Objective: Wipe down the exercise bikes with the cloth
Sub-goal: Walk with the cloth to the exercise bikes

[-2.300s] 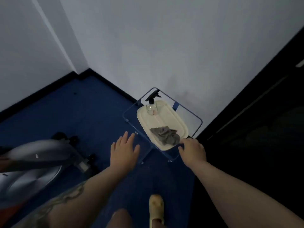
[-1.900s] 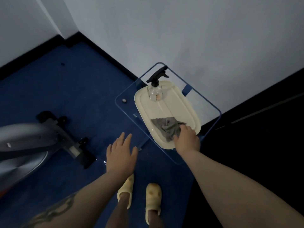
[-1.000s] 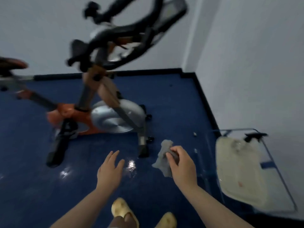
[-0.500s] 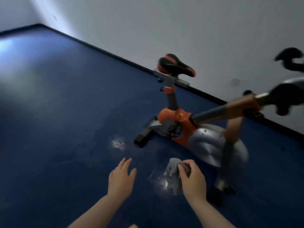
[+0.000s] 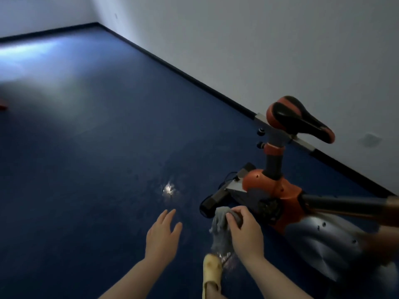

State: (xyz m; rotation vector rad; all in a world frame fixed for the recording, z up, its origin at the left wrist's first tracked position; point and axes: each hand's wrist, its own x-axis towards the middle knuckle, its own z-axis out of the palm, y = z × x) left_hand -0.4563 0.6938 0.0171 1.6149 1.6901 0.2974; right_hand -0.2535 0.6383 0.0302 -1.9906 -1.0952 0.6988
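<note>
Blue flooring [image 5: 90, 130] is stretching away from me toward white walls [image 5: 248, 39], with a dark skirting strip running along their base and a bright glare spot shining on the floor ahead of my hands. To my right, the exercise bike [image 5: 280, 190] is standing near the wall: its black and orange saddle [image 5: 299, 118] is sitting on a dark post that is rising out of the orange frame, and the silver flywheel cover [image 5: 328, 244] is filling the lower right corner beside me. A dark bar is reaching out of the frame toward the right edge.

I am holding my right hand [image 5: 246, 234] just in front of the bike's rear foot, its grip curled tight around the grey cloth [image 5: 220, 229], which is bunching above my fingers and hanging down below them, clear of the bike. My left hand [image 5: 162, 236] is hovering beside it, well off the bike, fingers straight and spread, gripping nothing. One of my yellow slippers [image 5: 212, 270] is showing on the floor below the cloth.
</note>
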